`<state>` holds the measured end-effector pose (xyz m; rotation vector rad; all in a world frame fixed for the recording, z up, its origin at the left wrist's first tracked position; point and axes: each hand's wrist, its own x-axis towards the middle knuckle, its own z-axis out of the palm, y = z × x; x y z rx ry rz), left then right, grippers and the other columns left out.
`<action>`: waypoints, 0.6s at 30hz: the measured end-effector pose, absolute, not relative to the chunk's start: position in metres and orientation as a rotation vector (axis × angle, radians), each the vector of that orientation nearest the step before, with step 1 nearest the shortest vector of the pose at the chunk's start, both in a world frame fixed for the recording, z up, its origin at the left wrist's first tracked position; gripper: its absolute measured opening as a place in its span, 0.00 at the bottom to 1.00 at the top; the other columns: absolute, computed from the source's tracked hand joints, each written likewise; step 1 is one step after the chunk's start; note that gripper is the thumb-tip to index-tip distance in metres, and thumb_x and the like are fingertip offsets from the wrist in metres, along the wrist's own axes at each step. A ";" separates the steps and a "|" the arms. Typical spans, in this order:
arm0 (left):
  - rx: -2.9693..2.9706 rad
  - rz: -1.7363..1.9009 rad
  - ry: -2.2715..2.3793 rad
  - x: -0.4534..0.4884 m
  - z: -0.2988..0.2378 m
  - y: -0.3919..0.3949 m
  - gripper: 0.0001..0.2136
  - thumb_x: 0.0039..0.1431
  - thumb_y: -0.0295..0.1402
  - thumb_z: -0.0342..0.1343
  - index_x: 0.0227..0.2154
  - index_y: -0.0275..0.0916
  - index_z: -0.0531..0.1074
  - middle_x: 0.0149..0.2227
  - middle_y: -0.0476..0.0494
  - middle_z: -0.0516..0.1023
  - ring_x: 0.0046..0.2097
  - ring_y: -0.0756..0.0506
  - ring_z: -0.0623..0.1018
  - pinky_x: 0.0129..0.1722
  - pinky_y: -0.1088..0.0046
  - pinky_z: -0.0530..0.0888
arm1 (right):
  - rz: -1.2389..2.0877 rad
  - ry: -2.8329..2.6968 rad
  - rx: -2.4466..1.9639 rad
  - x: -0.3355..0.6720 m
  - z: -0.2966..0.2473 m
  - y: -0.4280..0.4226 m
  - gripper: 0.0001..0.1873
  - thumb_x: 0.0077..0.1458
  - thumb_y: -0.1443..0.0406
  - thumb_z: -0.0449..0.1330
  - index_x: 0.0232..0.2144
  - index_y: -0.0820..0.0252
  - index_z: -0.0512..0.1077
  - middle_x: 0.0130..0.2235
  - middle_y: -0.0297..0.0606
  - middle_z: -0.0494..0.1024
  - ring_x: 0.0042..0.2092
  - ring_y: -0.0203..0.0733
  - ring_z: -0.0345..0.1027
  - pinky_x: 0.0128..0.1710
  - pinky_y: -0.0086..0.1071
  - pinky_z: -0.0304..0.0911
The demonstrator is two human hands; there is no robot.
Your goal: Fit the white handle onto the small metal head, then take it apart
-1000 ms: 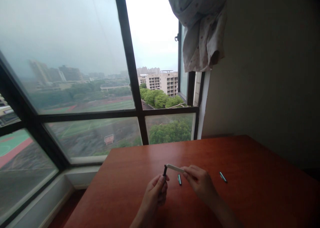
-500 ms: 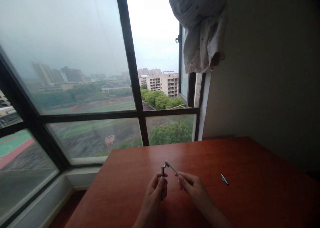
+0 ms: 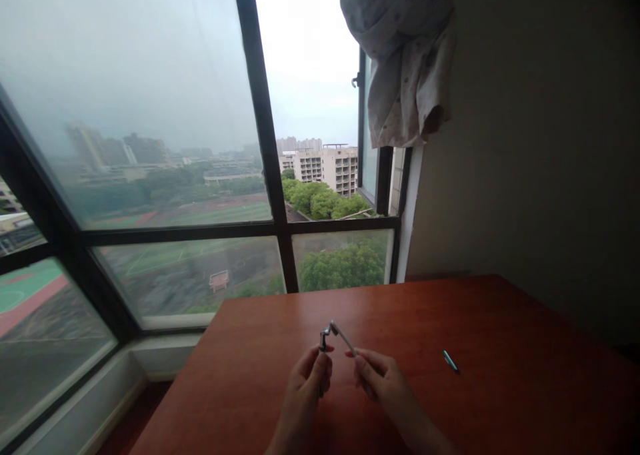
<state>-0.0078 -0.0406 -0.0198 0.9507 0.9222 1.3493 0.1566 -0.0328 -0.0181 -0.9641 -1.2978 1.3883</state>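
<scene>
By the grip of the left hand (image 3: 310,376), in the head view, a dark rod (image 3: 323,342) is pinched nearly upright; by the right hand (image 3: 377,372), a pale strip (image 3: 344,338) is pinched at its lower end. Their tops are held close together above the table (image 3: 260,348). A teal piece (image 3: 451,362) is seen lying well apart, to the right.

Over the desk (image 3: 260,348), we are noting the left hand (image 3: 311,376) holding a dark, shiny piece (image 3: 323,341) and the right hand (image 3: 379,374) pinching a pale strip (image 3: 343,338); a teal pen-like object (image 3: 451,361) is lying rightward.
</scene>
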 end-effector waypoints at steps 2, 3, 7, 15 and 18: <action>1.014 1.303 0.927 -0.006 -0.018 -0.043 0.18 0.51 0.46 0.62 0.36 0.35 0.74 0.20 0.54 0.62 0.21 0.55 0.60 0.22 0.79 0.55 | 1.388 -1.281 -0.956 0.157 -0.016 -0.033 0.34 0.48 0.42 0.57 0.41 0.65 0.77 0.20 0.30 0.66 0.17 0.28 0.49 0.16 0.24 0.44; 1.040 1.277 0.925 -0.004 -0.017 -0.044 0.19 0.51 0.46 0.62 0.36 0.35 0.75 0.20 0.54 0.62 0.21 0.54 0.60 0.22 0.79 0.55 | 1.388 -1.275 -0.950 0.157 -0.014 -0.033 0.34 0.48 0.42 0.58 0.41 0.65 0.77 0.20 0.30 0.66 0.17 0.28 0.49 0.16 0.24 0.44; 1.063 1.269 0.922 -0.004 -0.018 -0.045 0.18 0.53 0.46 0.60 0.38 0.35 0.75 0.21 0.53 0.62 0.22 0.54 0.60 0.22 0.79 0.55 | 1.395 -1.265 -0.946 0.158 -0.011 -0.033 0.34 0.47 0.41 0.58 0.41 0.65 0.77 0.20 0.30 0.65 0.17 0.27 0.48 0.15 0.24 0.43; 1.038 1.335 0.949 -0.013 -0.020 -0.041 0.20 0.52 0.46 0.61 0.41 0.35 0.75 0.21 0.53 0.61 0.23 0.54 0.59 0.22 0.79 0.55 | 1.388 -1.311 -0.945 0.158 -0.017 -0.031 0.32 0.50 0.43 0.57 0.39 0.66 0.77 0.20 0.29 0.64 0.18 0.27 0.47 0.17 0.24 0.42; 1.106 1.293 0.975 -0.013 -0.015 -0.043 0.20 0.51 0.47 0.61 0.41 0.35 0.76 0.21 0.53 0.61 0.23 0.54 0.59 0.22 0.79 0.56 | 1.362 -1.327 -0.969 0.161 -0.018 -0.030 0.32 0.51 0.43 0.56 0.39 0.66 0.77 0.20 0.30 0.63 0.18 0.28 0.47 0.18 0.24 0.41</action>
